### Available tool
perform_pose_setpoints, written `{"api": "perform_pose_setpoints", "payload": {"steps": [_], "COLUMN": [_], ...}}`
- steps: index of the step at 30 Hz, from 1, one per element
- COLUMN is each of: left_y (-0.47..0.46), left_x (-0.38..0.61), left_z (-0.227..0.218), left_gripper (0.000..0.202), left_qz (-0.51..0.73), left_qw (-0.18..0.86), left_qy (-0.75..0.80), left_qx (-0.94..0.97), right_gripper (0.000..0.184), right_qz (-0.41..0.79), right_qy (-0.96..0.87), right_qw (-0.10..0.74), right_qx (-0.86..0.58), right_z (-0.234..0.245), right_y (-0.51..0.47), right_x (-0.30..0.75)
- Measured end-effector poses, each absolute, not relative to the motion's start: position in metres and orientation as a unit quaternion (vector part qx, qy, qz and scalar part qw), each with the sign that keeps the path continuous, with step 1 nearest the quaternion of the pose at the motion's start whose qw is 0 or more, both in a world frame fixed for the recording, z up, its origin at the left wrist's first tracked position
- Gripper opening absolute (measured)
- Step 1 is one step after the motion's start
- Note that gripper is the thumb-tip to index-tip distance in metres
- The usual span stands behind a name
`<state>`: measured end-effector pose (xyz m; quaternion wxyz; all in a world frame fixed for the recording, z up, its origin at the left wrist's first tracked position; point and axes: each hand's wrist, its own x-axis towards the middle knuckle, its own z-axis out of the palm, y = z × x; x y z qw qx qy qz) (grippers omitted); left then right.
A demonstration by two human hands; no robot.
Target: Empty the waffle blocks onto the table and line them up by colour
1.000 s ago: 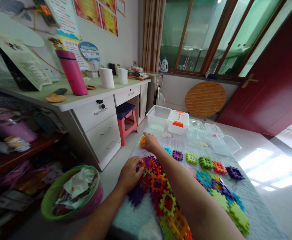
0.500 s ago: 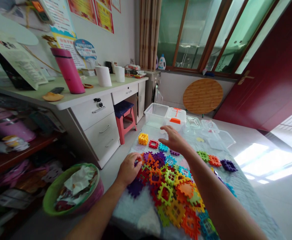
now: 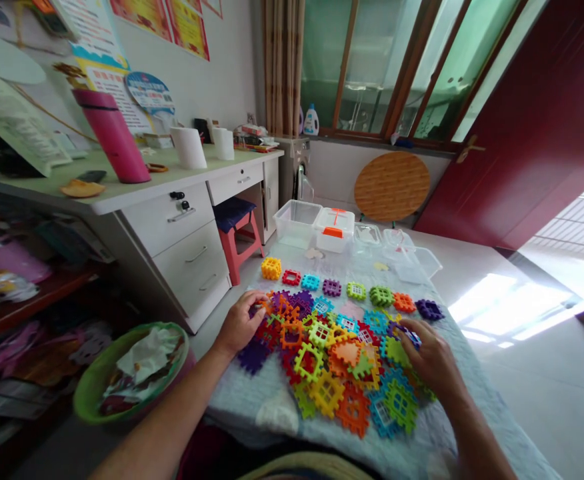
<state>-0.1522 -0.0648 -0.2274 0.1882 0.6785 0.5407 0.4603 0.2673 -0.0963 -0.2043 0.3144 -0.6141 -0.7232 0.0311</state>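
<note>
A heap of coloured interlocking plastic tiles point(image 3: 333, 363) lies on a small table covered with a pale blue cloth point(image 3: 272, 393). Beyond the heap runs a row of small built blocks: yellow point(image 3: 271, 268), red point(image 3: 291, 277), blue, purple, green, orange point(image 3: 404, 302) and dark purple point(image 3: 429, 309). My left hand point(image 3: 238, 323) rests on the left edge of the heap, fingers curled on the tiles there. My right hand point(image 3: 431, 359) is at the heap's right edge, fingers closed on a tile with blue and purple showing.
Clear plastic boxes point(image 3: 299, 223), one with an orange latch point(image 3: 335, 230), stand at the table's far end. A desk with drawers point(image 3: 182, 227) and a red stool point(image 3: 235, 233) are on the left. A green basin point(image 3: 127, 373) sits low left. A dark red door point(image 3: 532, 127) is on the right.
My right hand has pulled back from the far row of blocks to the right edge of the heap and closed on a tile. My left hand stayed at the heap's left edge.
</note>
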Motion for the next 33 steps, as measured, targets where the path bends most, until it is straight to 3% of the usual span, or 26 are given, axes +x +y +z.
{"api": "perform_pose_setpoints", "payload": {"steps": [11,15,22,28,33], "left_y": [-0.057,-0.049,-0.05,-0.068,-0.076], "left_x": [-0.151,-0.152,-0.158,-0.127,-0.086], "left_z": [-0.223,-0.211,-0.189,-0.179,-0.165], "left_gripper": [0.035,0.034,0.03,0.028,0.026], "left_qz": [0.481,0.475,0.511,0.478,0.43], "left_qw": [0.365,0.354,0.225,0.295,0.362], "left_qy": [0.558,0.567,0.609,0.571,0.505], "left_qx": [0.569,0.572,0.564,0.599,0.655], "right_gripper": [0.022,0.021,0.019,0.017,0.016], "right_qz": [-0.026,-0.02,-0.025,-0.093,-0.104], "right_qy": [-0.694,-0.692,-0.671,-0.62,-0.589], "right_qw": [0.373,0.367,0.397,0.475,0.49], "right_qx": [-0.616,-0.621,-0.626,-0.617,-0.634], "right_z": [-0.229,-0.229,-0.22,-0.212,-0.213], "right_y": [-0.098,-0.099,-0.104,-0.109,-0.107], "right_x": [0.277,0.275,0.267,0.269,0.277]}}
